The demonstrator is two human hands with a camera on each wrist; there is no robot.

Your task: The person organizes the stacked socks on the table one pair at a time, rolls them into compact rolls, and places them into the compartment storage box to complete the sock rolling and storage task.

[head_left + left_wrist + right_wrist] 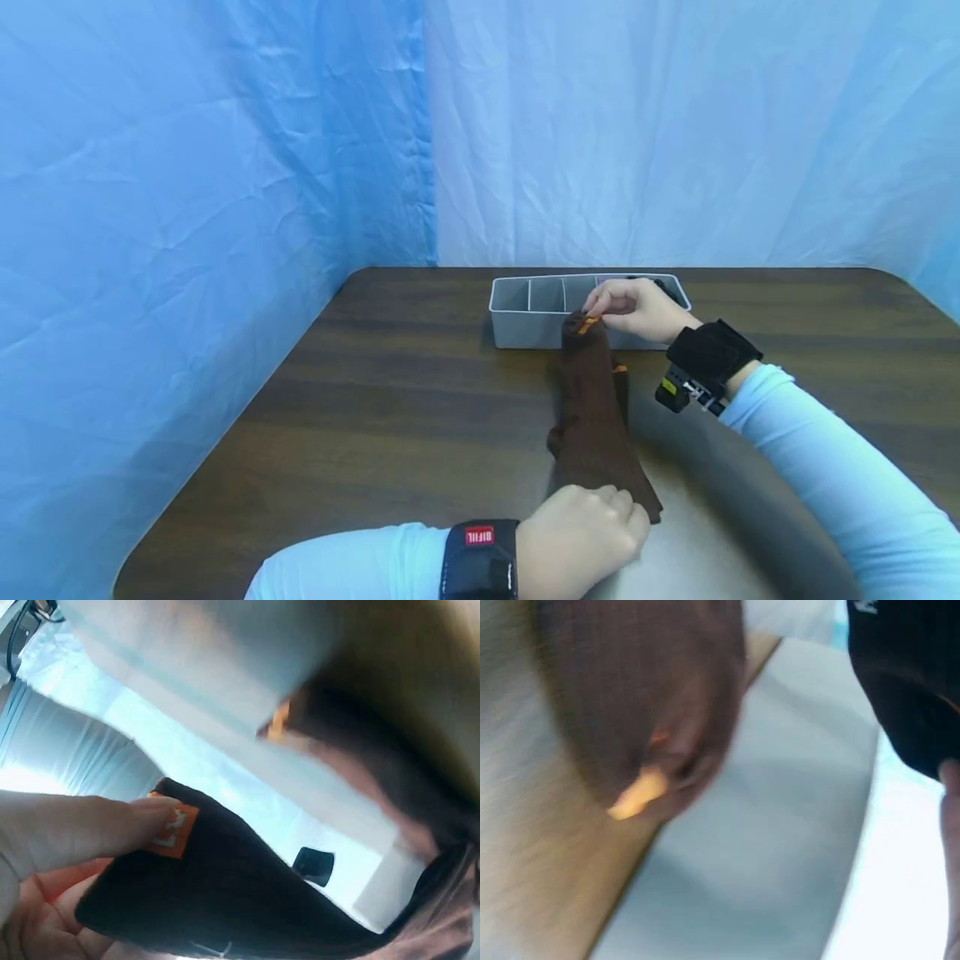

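A long brown sock (592, 408) stretches between my two hands above the table. My left hand (581, 537) grips its near end. In the left wrist view the thumb (90, 829) presses on an orange label (176, 829) with white letters on the dark fabric. At the far end my right hand (641, 308) pinches the sock beside an orange patch (588, 324). Behind it hangs another dark brown piece (621, 390), also with a bit of orange; whether it is a second sock I cannot tell. The right wrist view is blurred and shows a rounded brown end (660, 712).
A grey divided box (528, 331) stands at the back of the dark wooden table (360, 417), just behind the sock. Something black (663, 288) lies in its right end, partly hidden by my right hand. Blue-white sheets (540, 133) hang behind and left of the table.
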